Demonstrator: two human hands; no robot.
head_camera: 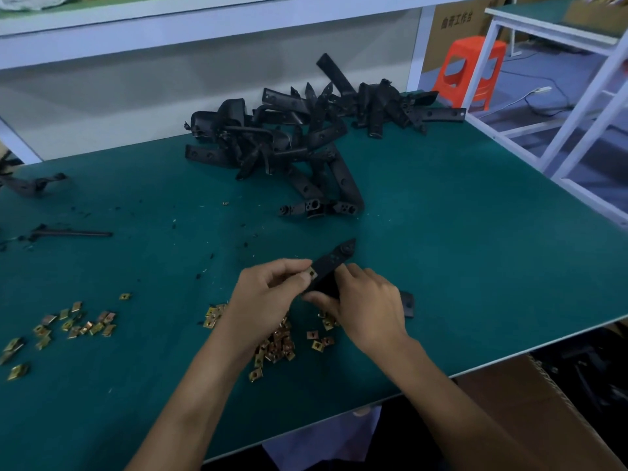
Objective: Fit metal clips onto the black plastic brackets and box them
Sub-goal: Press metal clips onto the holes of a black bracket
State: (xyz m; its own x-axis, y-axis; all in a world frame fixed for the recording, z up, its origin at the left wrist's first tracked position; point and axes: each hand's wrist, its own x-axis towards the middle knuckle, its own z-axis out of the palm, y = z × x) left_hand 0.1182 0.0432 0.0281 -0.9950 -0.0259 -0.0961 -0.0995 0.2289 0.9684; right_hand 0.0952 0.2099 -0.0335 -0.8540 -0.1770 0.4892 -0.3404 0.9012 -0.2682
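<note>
One metal clip: our left hand is pinching it against the left edge of the black bracket our right hand is gripping.

The only writing I can make out is at the far right, past the end of my bench. It is a single row of five dark Chinese characters, printed across the upper face of a brown cardboard box. The box stands just behind the orange plastic stool, and the bench's white upright post covers its left edge. The last three characters look to me like 工作台. The first two are too blurred for me to read.
</note>
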